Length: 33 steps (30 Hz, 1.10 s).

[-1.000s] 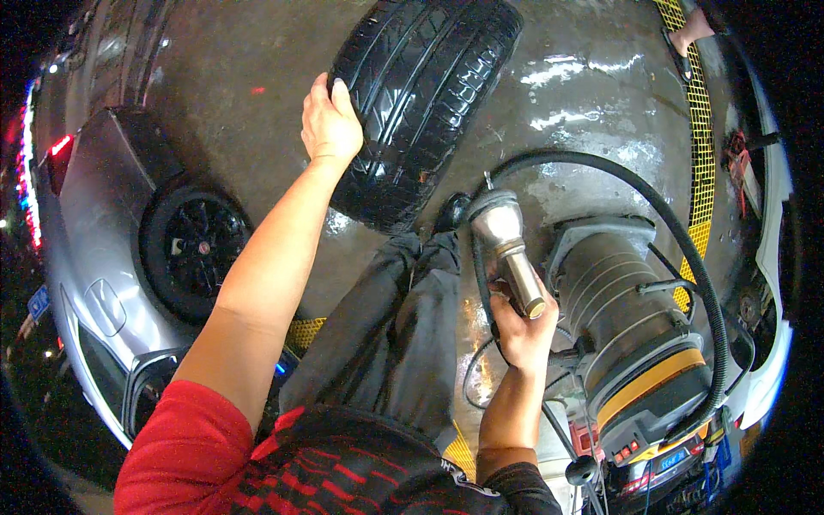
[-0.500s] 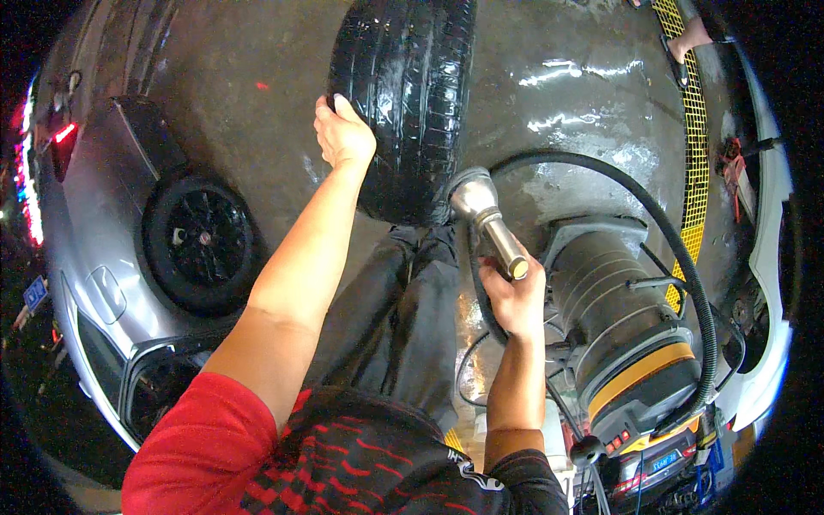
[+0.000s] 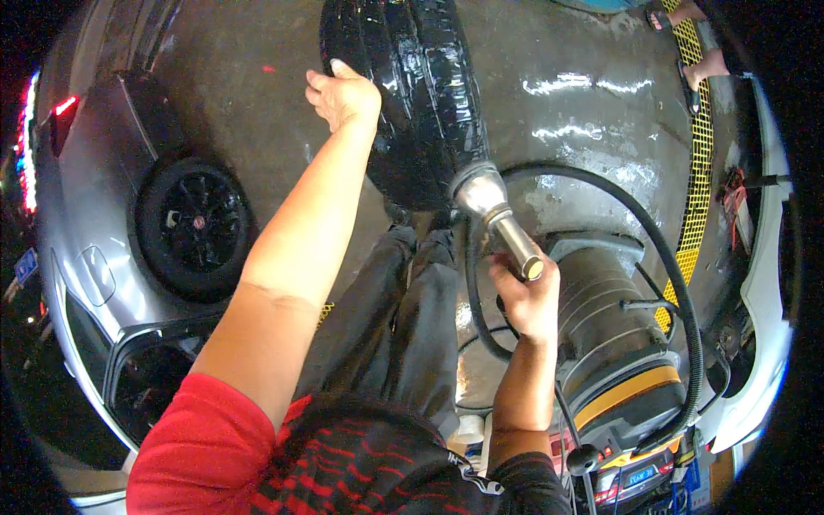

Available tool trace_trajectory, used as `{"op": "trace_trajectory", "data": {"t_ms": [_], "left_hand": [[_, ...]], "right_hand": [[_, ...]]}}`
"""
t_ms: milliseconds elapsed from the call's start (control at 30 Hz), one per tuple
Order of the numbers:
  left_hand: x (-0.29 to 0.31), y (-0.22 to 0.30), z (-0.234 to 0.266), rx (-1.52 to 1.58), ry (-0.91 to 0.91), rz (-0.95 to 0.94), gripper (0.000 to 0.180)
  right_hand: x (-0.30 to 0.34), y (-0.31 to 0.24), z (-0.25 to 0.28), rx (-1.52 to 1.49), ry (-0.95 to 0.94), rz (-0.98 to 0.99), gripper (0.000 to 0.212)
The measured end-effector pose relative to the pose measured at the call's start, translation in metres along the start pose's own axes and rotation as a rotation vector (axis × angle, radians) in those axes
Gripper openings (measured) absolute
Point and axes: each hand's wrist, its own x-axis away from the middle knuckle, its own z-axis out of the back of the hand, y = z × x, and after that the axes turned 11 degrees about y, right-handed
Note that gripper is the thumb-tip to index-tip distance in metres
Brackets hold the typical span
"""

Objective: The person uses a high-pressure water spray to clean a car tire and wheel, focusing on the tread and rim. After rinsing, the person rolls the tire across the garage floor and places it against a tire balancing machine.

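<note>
1. On the wet concrete floor (image 3: 592, 129), a black tyre (image 3: 412, 94) stands upright, its tread glossy.
2. Left hand (image 3: 343, 93) rests on the tyre's left side, fingers curled over it.
3. Right hand (image 3: 525, 296), below the tyre, grips a metal nozzle (image 3: 493, 215) whose mouth touches the tread.
4. Right of the tyre sits a vacuum drum (image 3: 618, 343).

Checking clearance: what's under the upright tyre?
The tyre stands upright on wet grey floor, steadied by the left hand. The right hand aims a metal nozzle at its lower tread. The contact patch is hidden behind nozzle and trousers.
</note>
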Motion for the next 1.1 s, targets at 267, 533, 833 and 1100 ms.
{"op": "trace_trajectory", "data": {"t_ms": [267, 533, 833, 1100], "left_hand": [[-0.017, -0.002, -0.001, -0.201, -0.112, -1.1, 0.064], [-0.031, 0.062, 0.004, -0.235, -0.225, -0.901, 0.056], [-0.051, 0.121, -0.019, -0.241, -0.26, -0.813, 0.058], [-0.063, 0.109, -0.043, -0.207, -0.16, -1.013, 0.061]], "right_hand": [[-0.012, -0.016, -0.02, 0.184, -0.011, 0.268, 0.053], [-0.02, -0.001, -0.005, -0.018, 0.12, 0.013, 0.04], [-0.027, -0.014, -0.013, -0.104, 0.094, 0.091, 0.049], [-0.019, 0.0, -0.044, 0.077, 0.073, 0.223, 0.052]]}}
